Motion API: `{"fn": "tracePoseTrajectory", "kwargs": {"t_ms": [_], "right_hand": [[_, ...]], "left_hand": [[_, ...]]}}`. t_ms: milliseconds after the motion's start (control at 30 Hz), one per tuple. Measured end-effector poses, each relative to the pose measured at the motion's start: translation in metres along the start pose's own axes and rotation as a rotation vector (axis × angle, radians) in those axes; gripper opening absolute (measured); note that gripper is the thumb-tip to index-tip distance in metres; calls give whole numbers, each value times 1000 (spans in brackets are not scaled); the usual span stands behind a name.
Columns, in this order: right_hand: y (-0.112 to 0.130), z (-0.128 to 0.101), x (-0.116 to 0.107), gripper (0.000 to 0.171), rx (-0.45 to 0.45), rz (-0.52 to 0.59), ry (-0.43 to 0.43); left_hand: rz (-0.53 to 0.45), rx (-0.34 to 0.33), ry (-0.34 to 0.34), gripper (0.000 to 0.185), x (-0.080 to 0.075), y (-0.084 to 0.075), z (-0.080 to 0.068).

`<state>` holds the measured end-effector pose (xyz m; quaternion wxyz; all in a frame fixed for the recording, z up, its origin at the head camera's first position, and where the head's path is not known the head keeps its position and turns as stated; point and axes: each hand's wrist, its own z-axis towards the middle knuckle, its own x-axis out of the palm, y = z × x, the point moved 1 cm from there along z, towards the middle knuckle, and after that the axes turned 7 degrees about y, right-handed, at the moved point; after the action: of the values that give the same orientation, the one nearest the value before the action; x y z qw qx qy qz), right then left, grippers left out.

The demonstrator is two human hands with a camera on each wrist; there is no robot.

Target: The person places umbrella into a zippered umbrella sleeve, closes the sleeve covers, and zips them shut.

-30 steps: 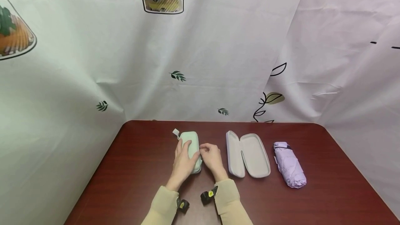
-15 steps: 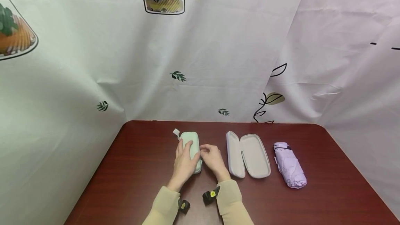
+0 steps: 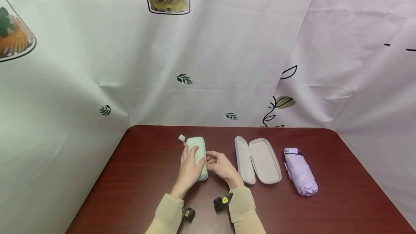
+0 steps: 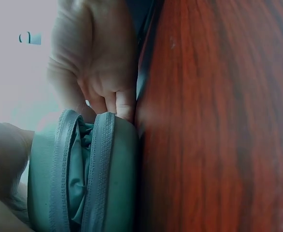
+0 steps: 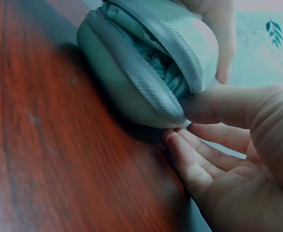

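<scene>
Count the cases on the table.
2. The green case is under the left hand; the pale case lies spread open between the right hand and the umbrella. No others show.

Worktop (image 3: 130,183): red-brown, wood-grained, far corners rounded. A pale pencil case (image 3: 265,160) lies open on it, both halves showing. Right of that, a folded lilac umbrella (image 3: 302,176) with a dark band (image 3: 299,153). Behind: white cloth (image 3: 227,46) printed with leaves (image 3: 184,79) and jars (image 3: 169,4).
</scene>
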<state>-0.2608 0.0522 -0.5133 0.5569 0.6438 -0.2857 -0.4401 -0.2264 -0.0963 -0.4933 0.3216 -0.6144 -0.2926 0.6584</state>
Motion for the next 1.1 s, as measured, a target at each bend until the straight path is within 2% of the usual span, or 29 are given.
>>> {"fn": "tracePoseTrajectory", "kwargs": {"t_ms": [200, 300, 433, 600, 833, 1100], "right_hand": [[0, 1, 1, 43, 5, -94, -32], [1, 2, 2, 34, 27, -83, -47], [2, 4, 4, 32, 55, -41, -74], [4, 5, 5, 31, 51, -68, -140], [10, 5, 7, 28, 52, -170, -217], [30, 12, 10, 31, -32, -331, -277]], "left_hand": [[13, 17, -12, 53, 2, 0, 0], [43, 27, -21, 53, 3, -2, 0], [108, 41, -30, 54, 5, -6, 0], [167, 34, -32, 54, 8, -11, 1], [215, 27, -19, 56, 8, -10, -1], [225, 50, 36, 53, 0, -8, -1]]}}
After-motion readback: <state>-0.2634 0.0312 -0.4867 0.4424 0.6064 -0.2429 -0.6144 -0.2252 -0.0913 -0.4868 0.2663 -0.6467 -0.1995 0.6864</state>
